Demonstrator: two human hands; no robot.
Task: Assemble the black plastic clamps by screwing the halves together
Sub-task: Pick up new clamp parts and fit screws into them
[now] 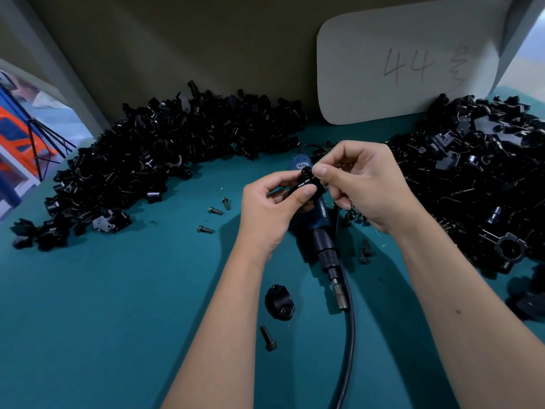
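Two hands over a teal table (118,305), left hand (272,206) gripping a clamp (306,184), right hand (358,184) pinching a screw (306,171) at its top, driver (320,231) beneath, loose half (279,302) nearby.

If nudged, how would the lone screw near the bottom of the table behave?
The screw is a round shaft with a wider head, so it would probably roll in an arc. It looks small and light, and likely slides easily. The teal table looks flat, so it should stay put untouched.

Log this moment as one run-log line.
left hand: holds clamp | right hand: pinches at clamp top | electric screwdriver: lying on table | loose clamp half: near
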